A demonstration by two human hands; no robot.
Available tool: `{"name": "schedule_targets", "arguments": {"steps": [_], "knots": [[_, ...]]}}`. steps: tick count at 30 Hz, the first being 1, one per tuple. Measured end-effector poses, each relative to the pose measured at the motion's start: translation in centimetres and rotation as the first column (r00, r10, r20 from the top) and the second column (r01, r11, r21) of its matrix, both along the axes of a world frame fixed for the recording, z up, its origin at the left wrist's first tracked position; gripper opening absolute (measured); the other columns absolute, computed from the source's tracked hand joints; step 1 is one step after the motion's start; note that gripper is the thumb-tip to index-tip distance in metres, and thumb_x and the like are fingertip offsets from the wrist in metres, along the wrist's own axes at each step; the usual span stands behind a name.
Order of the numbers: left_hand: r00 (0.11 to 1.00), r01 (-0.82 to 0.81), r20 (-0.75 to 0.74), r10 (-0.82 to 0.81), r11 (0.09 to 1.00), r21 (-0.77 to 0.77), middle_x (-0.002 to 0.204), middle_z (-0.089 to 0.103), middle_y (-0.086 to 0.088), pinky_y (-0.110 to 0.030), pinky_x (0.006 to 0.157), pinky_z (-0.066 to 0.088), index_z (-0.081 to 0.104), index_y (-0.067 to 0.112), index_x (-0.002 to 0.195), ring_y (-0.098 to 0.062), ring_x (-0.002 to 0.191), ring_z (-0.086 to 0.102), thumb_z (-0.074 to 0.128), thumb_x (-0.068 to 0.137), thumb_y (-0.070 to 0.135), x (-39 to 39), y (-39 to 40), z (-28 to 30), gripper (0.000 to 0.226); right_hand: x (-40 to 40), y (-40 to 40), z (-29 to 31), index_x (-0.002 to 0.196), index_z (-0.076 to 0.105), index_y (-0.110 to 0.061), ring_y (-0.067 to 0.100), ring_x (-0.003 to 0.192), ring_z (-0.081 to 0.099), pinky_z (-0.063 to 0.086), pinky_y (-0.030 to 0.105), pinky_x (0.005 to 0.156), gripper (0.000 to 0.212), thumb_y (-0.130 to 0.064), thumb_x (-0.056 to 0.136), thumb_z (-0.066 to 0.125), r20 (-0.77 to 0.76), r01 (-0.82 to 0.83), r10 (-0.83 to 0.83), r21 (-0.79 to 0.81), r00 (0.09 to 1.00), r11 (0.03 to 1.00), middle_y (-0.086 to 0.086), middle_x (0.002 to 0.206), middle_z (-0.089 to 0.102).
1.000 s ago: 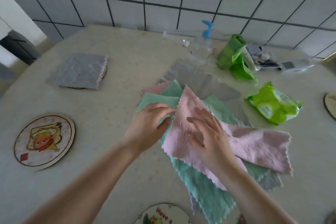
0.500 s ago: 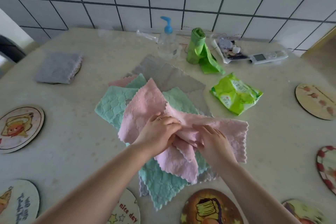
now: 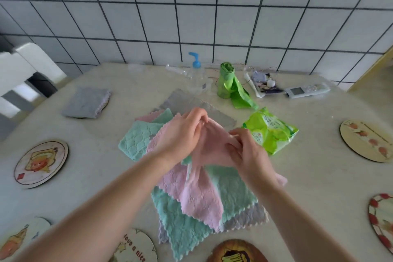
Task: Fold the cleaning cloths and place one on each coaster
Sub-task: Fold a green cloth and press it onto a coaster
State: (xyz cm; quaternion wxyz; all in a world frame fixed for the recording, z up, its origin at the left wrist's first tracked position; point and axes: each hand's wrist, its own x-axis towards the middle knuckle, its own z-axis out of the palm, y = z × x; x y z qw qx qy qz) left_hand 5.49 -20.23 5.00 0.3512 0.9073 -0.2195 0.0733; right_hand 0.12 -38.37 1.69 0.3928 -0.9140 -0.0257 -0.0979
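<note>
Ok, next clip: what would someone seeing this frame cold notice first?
First, the two hands at centre: the left hand and right hand both grip a pink cloth, lifted above a loose pile of teal cloths and other cloths. Next, the round picture coasters ringing the table edge, such as the one at left, and a folded grey cloth already lying on a coaster at far left.

Two bare forearms, no sleeves in view; left hand (image 3: 180,136) has a thin ring on one finger; right hand (image 3: 248,153) bare
</note>
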Motion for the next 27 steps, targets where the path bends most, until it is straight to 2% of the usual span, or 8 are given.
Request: {"name": "schedule_targets", "arguments": {"steps": [3, 7, 12, 15, 18, 21, 24, 27], "knots": [[0.993, 0.077, 0.089, -0.078, 0.997, 0.018, 0.115, 0.059, 0.001, -0.036, 0.084, 0.047, 0.054, 0.024, 0.088, -0.018, 0.103, 0.056, 0.041, 0.084, 0.028, 0.6, 1.2, 2.6, 0.014, 1.2, 0.8, 3.7, 0.097, 0.05, -0.018, 0.011, 0.067, 0.056, 0.043, 0.03, 0.061, 0.017, -0.014, 0.085, 0.061, 0.096, -0.031, 0.021, 0.105, 0.995, 0.994, -0.005, 0.074, 0.061], [0.946, 0.039, 0.313, -0.082, 0.989, 0.141, 0.135, 0.047, -0.004, -0.045, 0.103, 0.038, 0.064, 0.019, 0.102, -0.022, 0.132, 0.034, 0.055, 0.087, 0.031, 0.4, 3.2, 5.1, 0.022, 2.9, 3.0, 8.4, 0.093, 0.05, -0.021, -0.008, 0.067, 0.053, 0.038, 0.01, 0.057, 0.017, -0.011, 0.085, 0.06, 0.134, -0.11, 0.084, 0.197, 0.987, 0.974, -0.016, 0.075, 0.057], [0.872, 0.071, 0.471, -0.135, 0.986, 0.151, 0.137, 0.044, -0.012, -0.055, 0.104, 0.032, 0.059, 0.016, 0.105, -0.03, 0.136, 0.029, 0.071, 0.078, 0.036, -1.6, 6.3, 6.0, 0.036, 4.9, 6.6, 11.7, 0.093, 0.05, -0.027, 0.005, 0.076, 0.06, 0.04, 0.01, 0.061, 0.016, -0.015, 0.087, 0.059, 0.061, -0.112, 0.096, 0.36, 0.993, 0.926, -0.007, 0.087, 0.066], [0.808, 0.069, 0.545, -0.223, 0.955, 0.287, 0.14, 0.04, -0.011, -0.055, 0.108, 0.028, 0.053, 0.019, 0.113, -0.031, 0.137, 0.03, 0.075, 0.072, 0.044, -2.5, 8.9, 5.6, 0.052, 5.4, 8.8, 13.0, 0.094, 0.051, -0.025, 0.002, 0.076, 0.059, 0.04, 0.006, 0.062, 0.013, -0.016, 0.089, 0.059, 0.023, -0.089, 0.088, 0.408, 0.996, 0.908, -0.012, 0.085, 0.063], [0.775, 0.042, 0.575, -0.264, 0.928, 0.37, 0.144, 0.034, -0.013, -0.053, 0.11, 0.026, 0.05, 0.02, 0.121, -0.032, 0.138, 0.027, 0.075, 0.074, 0.033, -2.9, 11.7, 5.1, 0.055, 5.7, 11.1, 13.5, 0.088, 0.053, -0.03, 0.005, 0.082, 0.061, 0.048, 0.019, 0.075, 0.012, -0.019, 0.088, 0.058, -0.05, -0.037, 0.069, 0.474, 0.996, 0.88, -0.006, 0.093, 0.067], [0.726, 0.021, 0.653, -0.214, 0.957, 0.291, 0.14, 0.037, -0.01, -0.051, 0.109, 0.03, 0.051, 0.017, 0.118, -0.03, 0.135, 0.034, 0.069, 0.082, 0.016, -2.9, 14.4, 5.1, 0.04, 5.7, 13.3, 13.6, 0.088, 0.057, -0.033, 0.015, 0.089, 0.065, 0.052, 0.038, 0.085, 0.008, -0.026, 0.085, 0.06, -0.141, 0.011, 0.071, 0.512, 0.987, 0.859, -0.002, 0.096, 0.069], [0.681, -0.007, 0.714, -0.163, 0.974, 0.228, 0.132, 0.044, -0.008, -0.05, 0.107, 0.033, 0.054, 0.015, 0.11, -0.03, 0.126, 0.042, 0.067, 0.081, 0.01, -2.7, 17.0, 5.7, 0.032, 5.3, 15.7, 14.1, 0.089, 0.06, -0.028, 0.019, 0.084, 0.065, 0.05, 0.037, 0.077, 0.007, -0.022, 0.087, 0.059, -0.192, 0.017, 0.114, 0.571, 0.975, 0.821, 0.004, 0.092, 0.07], [0.675, -0.005, 0.723, -0.148, 0.979, 0.206, 0.125, 0.047, -0.004, -0.05, 0.105, 0.034, 0.055, 0.018, 0.111, -0.028, 0.117, 0.048, 0.063, 0.081, 0.007, -2.7, 19.6, 6.7, 0.033, 4.9, 18.0, 14.4, 0.087, 0.061, -0.029, 0.025, 0.091, 0.066, 0.051, 0.043, 0.084, 0.007, -0.022, 0.085, 0.06, -0.209, 0.015, 0.131, 0.58, 0.969, 0.815, 0.007, 0.093, 0.071]]}}
